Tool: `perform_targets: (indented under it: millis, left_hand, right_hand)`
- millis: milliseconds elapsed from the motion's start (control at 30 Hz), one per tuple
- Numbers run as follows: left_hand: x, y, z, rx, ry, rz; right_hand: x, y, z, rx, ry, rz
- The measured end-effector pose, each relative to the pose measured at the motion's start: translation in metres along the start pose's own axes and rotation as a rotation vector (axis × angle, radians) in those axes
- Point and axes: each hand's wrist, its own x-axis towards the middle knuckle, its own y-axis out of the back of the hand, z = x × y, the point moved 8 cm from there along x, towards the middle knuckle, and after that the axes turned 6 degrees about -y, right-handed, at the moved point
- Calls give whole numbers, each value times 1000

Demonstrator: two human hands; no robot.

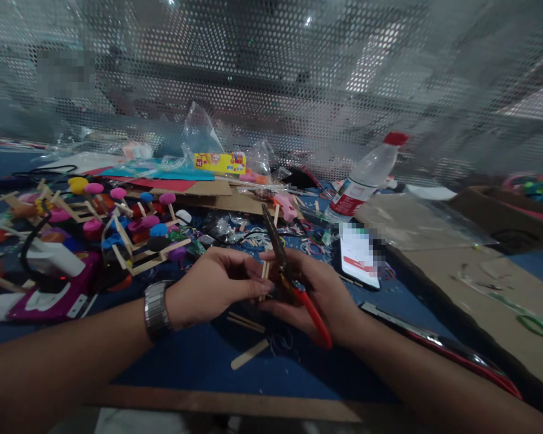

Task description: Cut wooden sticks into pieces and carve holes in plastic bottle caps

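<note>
My left hand (210, 283), with a metal watch (156, 308) on the wrist, pinches a small bundle of thin wooden sticks (265, 272) at the middle of the blue table (199, 361). My right hand (326, 292) is closed round the red handles of a pair of pliers (286, 268), whose dark jaws point up and away, right beside the sticks. Both hands meet just above the table. A flat wooden stick (250, 354) and two thin sticks (245, 322) lie below them.
Stick-and-bottle-cap models (131, 226) crowd the left. A purple device (49, 295) with a white plug sits near left. A plastic bottle (366, 178) leans behind a phone (359, 256). Cardboard (475, 289) lies right, perforated mesh (271, 78) behind.
</note>
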Motion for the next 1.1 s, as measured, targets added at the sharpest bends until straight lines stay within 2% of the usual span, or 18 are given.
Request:
perform_targets:
  millis: [133, 267, 367, 633, 800, 1100]
  left_hand:
    - [0, 2, -1, -16, -1, 35]
    - [1, 1, -5, -45, 7, 22]
    - [0, 0, -10, -83, 43, 10]
    - [-1, 0, -9, -158, 91, 71]
    - [0, 1, -9, -187, 77, 76]
    - [0, 2, -5, -101, 25, 79]
  right_hand:
    - [2, 3, -9, -42, 66, 44]
    - [4, 5, -15, -83, 121, 62]
    - [4, 5, -16, -80, 121, 47]
    - [5, 4, -14, -20, 81, 44]
    - [5, 5, -15, -1, 95, 53]
    - [5, 2, -11, 49, 72, 36]
